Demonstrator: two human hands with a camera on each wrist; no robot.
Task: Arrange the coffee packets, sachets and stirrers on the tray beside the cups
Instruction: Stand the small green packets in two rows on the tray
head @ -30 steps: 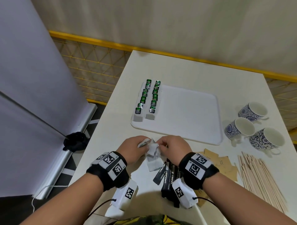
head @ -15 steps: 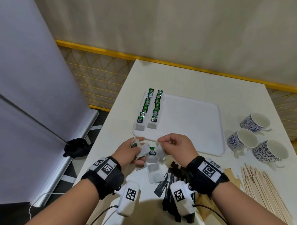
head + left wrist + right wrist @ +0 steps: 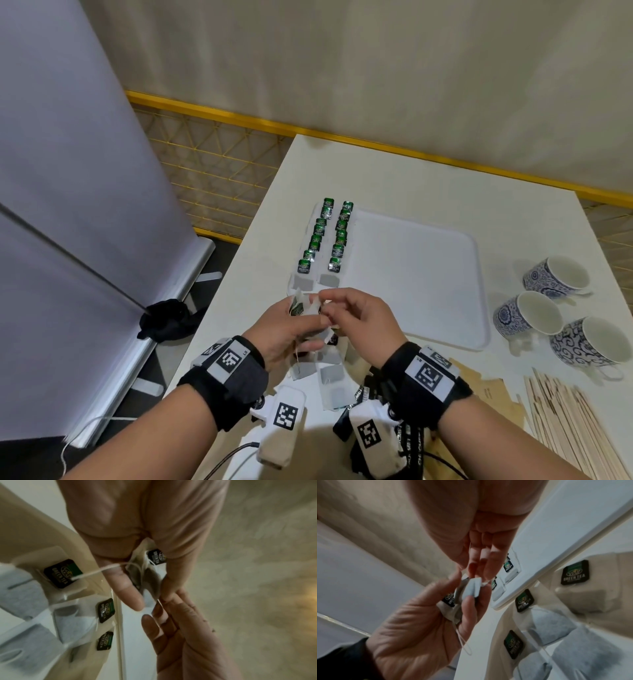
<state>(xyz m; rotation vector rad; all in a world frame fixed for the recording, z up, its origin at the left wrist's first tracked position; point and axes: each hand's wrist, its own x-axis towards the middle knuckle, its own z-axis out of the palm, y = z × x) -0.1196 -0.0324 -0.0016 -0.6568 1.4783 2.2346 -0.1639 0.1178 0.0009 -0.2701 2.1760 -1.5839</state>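
Note:
My left hand (image 3: 303,317) grips a small bunch of tea bags (image 3: 301,305) with green tags, just before the near left corner of the white tray (image 3: 428,274). My right hand (image 3: 325,301) pinches the edge of one bag in that bunch. In the left wrist view the bunch (image 3: 150,577) sits between thumb and fingers, a string trailing left. In the right wrist view the white bag (image 3: 472,588) lies between both hands' fingertips. Two rows of tea bags (image 3: 325,236) lie along the tray's left side. More loose tea bags (image 3: 334,380) lie on the table under my hands.
Black coffee sticks (image 3: 414,448) lie under my right wrist. Brown sachets (image 3: 489,387) and a fan of wooden stirrers (image 3: 575,428) lie at the near right. Three blue-patterned cups (image 3: 534,313) stand right of the tray. The table's left edge is close.
Both hands have risen from the loose pile and moved toward the tray's near left corner. The left hand now holds a bunch of bags; the right has shifted onto its top edge.

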